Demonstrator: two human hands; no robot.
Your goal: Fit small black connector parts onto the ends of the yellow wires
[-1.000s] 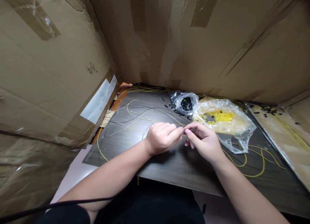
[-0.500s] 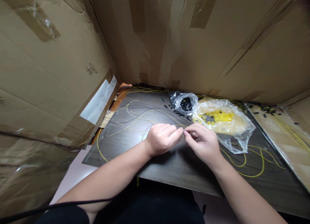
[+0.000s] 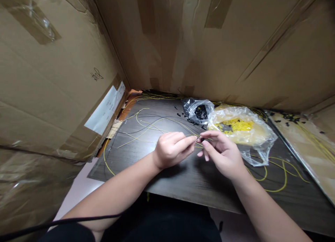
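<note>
My left hand (image 3: 171,148) is curled over the dark table (image 3: 180,175), its thumb and forefinger pinched on a thin yellow wire (image 3: 146,128) that trails off to the left. My right hand (image 3: 222,152) faces it, fingertips almost touching, and pinches a small black piece (image 3: 202,139) at the wire's end. Several more yellow and black wires lie looped across the tabletop. Behind my right hand sit a clear bag of black parts (image 3: 198,111) and a larger clear bag of yellow parts (image 3: 240,128).
Tall cardboard walls (image 3: 183,43) close in the table at the back and left. A cardboard sheet (image 3: 306,144) with loose black parts and yellow wires lies at the right. A black cable (image 3: 52,224) crosses my lap at the lower left.
Both hands have stayed close together at the table's middle. My right fingers have shifted slightly, and a small black piece now shows between them at the wire's end.
</note>
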